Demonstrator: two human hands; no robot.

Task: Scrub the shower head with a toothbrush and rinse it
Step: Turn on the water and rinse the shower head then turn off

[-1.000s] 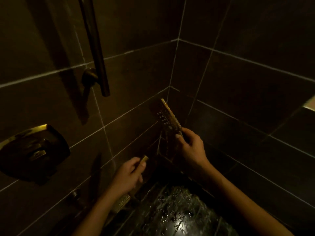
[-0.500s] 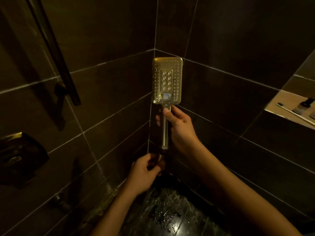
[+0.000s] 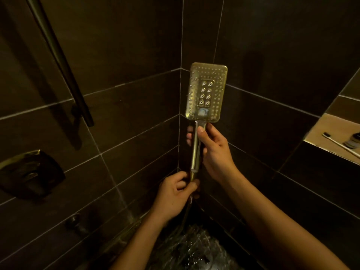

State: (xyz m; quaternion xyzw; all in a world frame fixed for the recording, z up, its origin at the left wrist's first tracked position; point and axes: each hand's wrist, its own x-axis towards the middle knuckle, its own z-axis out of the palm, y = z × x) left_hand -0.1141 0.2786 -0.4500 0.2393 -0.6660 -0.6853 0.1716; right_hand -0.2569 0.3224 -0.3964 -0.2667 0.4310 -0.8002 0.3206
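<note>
A rectangular gold shower head [image 3: 206, 92] stands upright in the tiled corner, its nozzle face turned toward me and wet with droplets. My right hand [image 3: 213, 151] grips its metal handle just below the head. My left hand [image 3: 174, 193] is closed around the hose fitting at the bottom of the handle, and the hose [image 3: 188, 209] drops from it toward the floor. A toothbrush [image 3: 340, 145] lies on the lit niche shelf at the right edge, apart from both hands.
A dark slide rail [image 3: 64, 63] runs down the left wall above a mixer plate [image 3: 29, 173]. A small spout [image 3: 75, 223] sticks out low on that wall. The niche shelf [image 3: 323, 131] also holds a small bottle [image 3: 353, 141]. The floor [image 3: 194, 252] below is wet.
The shower head has risen from low and edge-on to upright, facing me. My left hand has moved from the low left up to the hose fitting under the handle.
</note>
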